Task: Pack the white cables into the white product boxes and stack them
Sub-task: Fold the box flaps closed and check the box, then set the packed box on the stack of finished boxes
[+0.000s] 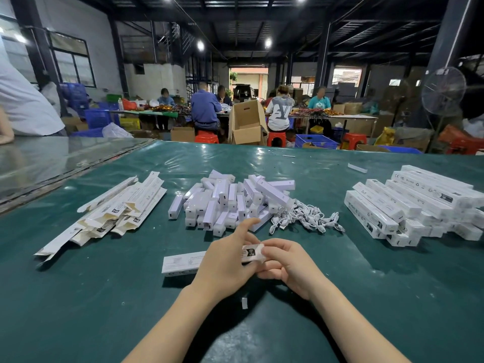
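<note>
Marks on the boxes
CE, FC and RoHS on the top box [419,180] of the right stack [379,216] — near held box [183,262] shows CE, other print blurred.

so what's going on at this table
A person holds one long white product box in both hands at the green table, the left hand round its middle and the right hand at its end. Flat unfolded boxes lie on the left, small white units and white cables are heaped in the middle, and closed boxes are stacked on the right.
</note>
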